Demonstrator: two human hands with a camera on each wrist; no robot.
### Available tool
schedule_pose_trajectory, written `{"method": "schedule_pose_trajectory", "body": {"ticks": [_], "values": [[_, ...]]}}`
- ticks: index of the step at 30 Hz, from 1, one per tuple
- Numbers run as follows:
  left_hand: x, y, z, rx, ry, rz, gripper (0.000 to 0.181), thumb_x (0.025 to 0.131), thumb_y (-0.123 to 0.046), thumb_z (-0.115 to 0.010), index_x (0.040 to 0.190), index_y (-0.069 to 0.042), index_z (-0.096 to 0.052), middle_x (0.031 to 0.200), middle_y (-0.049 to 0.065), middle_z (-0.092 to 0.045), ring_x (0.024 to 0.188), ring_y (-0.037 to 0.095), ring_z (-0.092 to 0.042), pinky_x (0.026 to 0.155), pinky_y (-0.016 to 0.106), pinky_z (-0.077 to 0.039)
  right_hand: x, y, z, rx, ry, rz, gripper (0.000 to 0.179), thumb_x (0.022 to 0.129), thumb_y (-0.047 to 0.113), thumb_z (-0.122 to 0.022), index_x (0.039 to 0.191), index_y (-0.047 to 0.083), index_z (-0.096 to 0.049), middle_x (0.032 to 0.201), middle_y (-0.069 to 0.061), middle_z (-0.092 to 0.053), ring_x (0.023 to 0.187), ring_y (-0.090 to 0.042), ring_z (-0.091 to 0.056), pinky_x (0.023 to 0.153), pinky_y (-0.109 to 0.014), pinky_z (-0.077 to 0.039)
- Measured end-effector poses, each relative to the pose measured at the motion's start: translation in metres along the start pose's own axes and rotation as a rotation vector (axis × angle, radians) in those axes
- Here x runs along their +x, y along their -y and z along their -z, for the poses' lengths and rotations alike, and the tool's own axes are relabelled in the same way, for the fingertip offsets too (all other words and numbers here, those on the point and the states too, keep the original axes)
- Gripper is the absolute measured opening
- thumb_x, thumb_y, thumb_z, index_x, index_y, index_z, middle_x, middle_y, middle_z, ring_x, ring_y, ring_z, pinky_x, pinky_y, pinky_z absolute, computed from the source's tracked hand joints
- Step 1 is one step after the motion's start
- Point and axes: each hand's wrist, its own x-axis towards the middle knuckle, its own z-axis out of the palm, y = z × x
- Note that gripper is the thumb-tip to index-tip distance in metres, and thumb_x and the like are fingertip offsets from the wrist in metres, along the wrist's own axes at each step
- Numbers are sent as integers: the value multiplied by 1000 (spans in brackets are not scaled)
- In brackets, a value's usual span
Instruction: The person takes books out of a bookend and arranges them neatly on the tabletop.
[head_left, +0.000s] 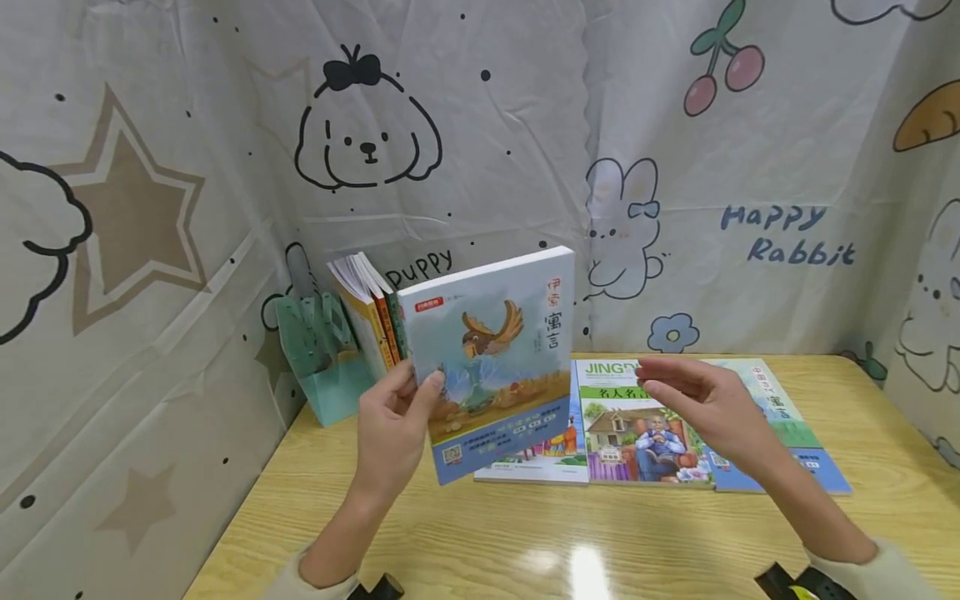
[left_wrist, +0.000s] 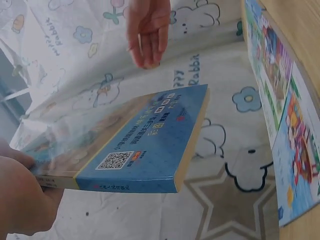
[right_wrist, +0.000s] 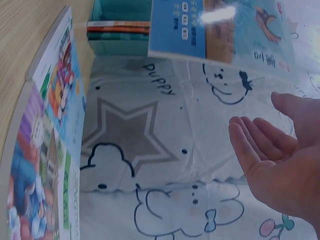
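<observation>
A printed curtain (head_left: 510,108) backs a wood-grain worktop (head_left: 465,542). Above it, left of middle, the left hand (head_left: 393,425) pinches a book (head_left: 491,367) by its spine (left_wrist: 125,186); the right hand (head_left: 705,404), loosely extended, holds nothing. The book looks light and fairly stiff, its shiny cover (head_left: 450,333) possibly slippery; the spine seems surest to grip.

Held book (head_left: 498,367) reads 伊索寓言; middle table book (head_left: 621,442), "JING", 名人名言; right book (head_left: 798,446), 中国, 寓言; wall cloth (head_left: 517,183), "puppy", "Happy Rabbit".
</observation>
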Motion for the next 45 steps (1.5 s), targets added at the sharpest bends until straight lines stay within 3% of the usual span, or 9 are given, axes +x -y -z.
{"method": "schedule_pose_trajectory", "body": {"ticks": [6, 11, 16, 22, 30, 34, 39, 41, 45], "values": [[-6, -2, -14, -54, 106, -21, 24, 99, 5, -56, 121, 11, -64, 92, 24, -69, 76, 14, -68, 63, 25, -56, 5, 10, -16, 87, 68, 18, 41, 101, 7, -60, 139, -4, -53, 133, -19, -60, 114, -10, -62, 90, -22, -51], [-11, -3, -22, -97, 162, 34, 25, 100, 2, -56, 122, 11, -63, 88, 23, -68, 78, 17, -70, 68, 32, -59, 4, 14, -24, 117, 94, 15, 45, 100, 7, -61, 143, -4, -49, 132, -20, -60, 113, -12, -64, 88, -25, -53], [-14, -3, -25, -112, 188, 53, 23, 100, 3, -56, 120, 12, -63, 84, 23, -66, 76, 19, -70, 67, 36, -60, 3, 12, -30, 150, 76, 22, 35, 101, 5, -59, 134, -5, -56, 119, -20, -67, 98, -16, -69, 77, -31, -58], [-14, -2, -25, -94, 214, 108, 25, 101, -2, -56, 123, 8, -63, 91, 20, -69, 80, 21, -71, 68, 36, -60, -2, 7, -33, 66, -18, 58, 23, 98, 3, -62, 120, -2, -68, 100, -8, -73, 73, -18, -68, 62, -30, -56], [-9, 3, -22, -29, 241, 169, 26, 101, -7, -59, 124, 1, -66, 97, 13, -74, 81, 19, -71, 65, 28, -56, -10, 1, -39, 90, -55, 108, 17, 96, -3, -62, 109, 1, -73, 80, -2, -69, 56, -13, -55, 47, -28, -45], [-7, 8, -22, -28, 239, 230, 29, 100, -6, -61, 128, 1, -64, 107, 15, -73, 93, 24, -72, 76, 32, -58, -14, -4, -42, 95, -39, 92, 12, 97, 0, -62, 96, 6, -72, 70, -3, -60, 52, -13, -47, 44, -30, -40], [-3, 15, -18, -36, 196, 244, 34, 98, -2, -62, 131, 6, -60, 119, 20, -68, 106, 29, -68, 86, 32, -56, -19, -13, -49, 166, -8, 77, 17, 99, -2, -59, 110, 0, -72, 71, -4, -65, 47, -15, -48, 37, -29, -33], [1, 17, -15, -34, 173, 231, 35, 98, -1, -61, 132, 6, -58, 123, 20, -66, 111, 29, -66, 90, 31, -54, -22, -18, -52, 196, 2, 68, 22, 98, -3, -59, 118, -2, -70, 78, -5, -69, 47, -16, -51, 37, -28, -35], [8, 20, -10, -34, 125, 186, 38, 99, 2, -58, 136, 6, -55, 131, 19, -61, 120, 27, -60, 96, 30, -50, -30, -26, -58, 211, 13, 44, 21, 98, -3, -60, 116, -4, -71, 86, -5, -70, 58, -18, -60, 47, -30, -50]]}}
